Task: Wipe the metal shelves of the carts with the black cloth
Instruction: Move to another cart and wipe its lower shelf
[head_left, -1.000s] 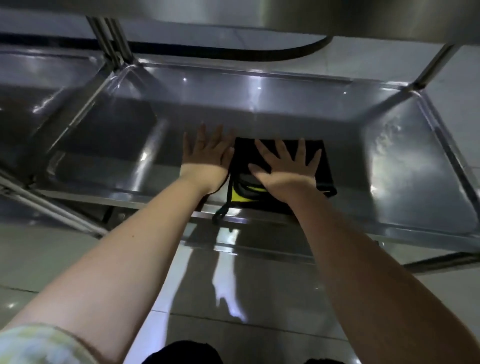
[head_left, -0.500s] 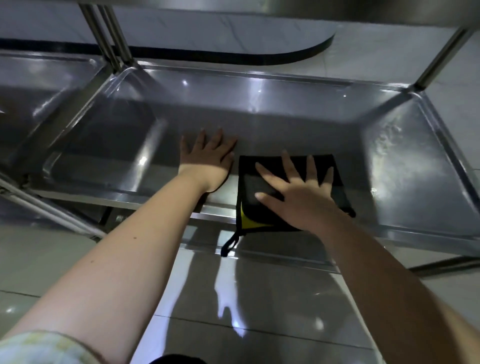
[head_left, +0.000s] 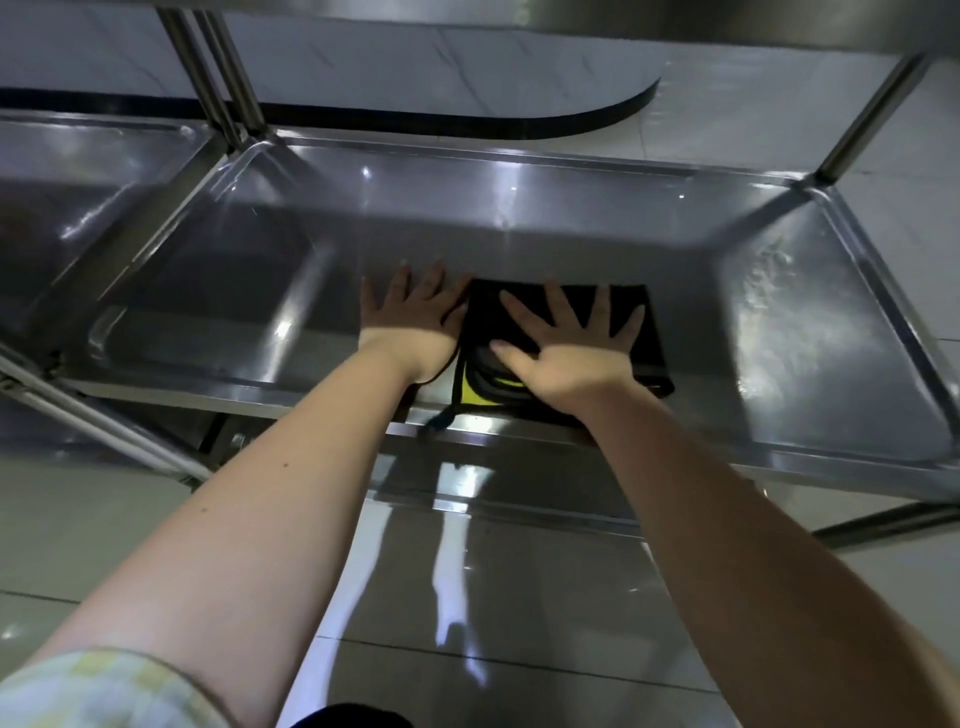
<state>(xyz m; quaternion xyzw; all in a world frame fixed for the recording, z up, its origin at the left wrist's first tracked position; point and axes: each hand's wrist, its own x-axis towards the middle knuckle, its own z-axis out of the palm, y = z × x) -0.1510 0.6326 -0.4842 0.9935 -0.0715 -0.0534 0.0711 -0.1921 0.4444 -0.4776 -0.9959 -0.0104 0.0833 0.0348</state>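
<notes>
A folded black cloth (head_left: 652, 332) with a yellow inner layer lies on the steel cart shelf (head_left: 810, 332), near its front edge at the middle. My right hand (head_left: 569, 343) presses flat on the cloth with its fingers spread. Just left of the cloth, my left hand (head_left: 410, 317) rests flat on the bare shelf, fingers straight, its thumb side touching the cloth's left edge. A black loop from the cloth hangs over the shelf's front rim.
A second steel shelf (head_left: 78, 192) adjoins on the left, parted by upright posts (head_left: 218, 78). Another post (head_left: 867, 119) rises at the back right. An upper shelf (head_left: 571, 21) overhangs along the top. A lower shelf (head_left: 493, 530) and tiled floor lie below.
My right hand has pushed the cloth back away from the front edge and a little to the left. My left hand has stayed flat on the shelf in nearly the same spot.
</notes>
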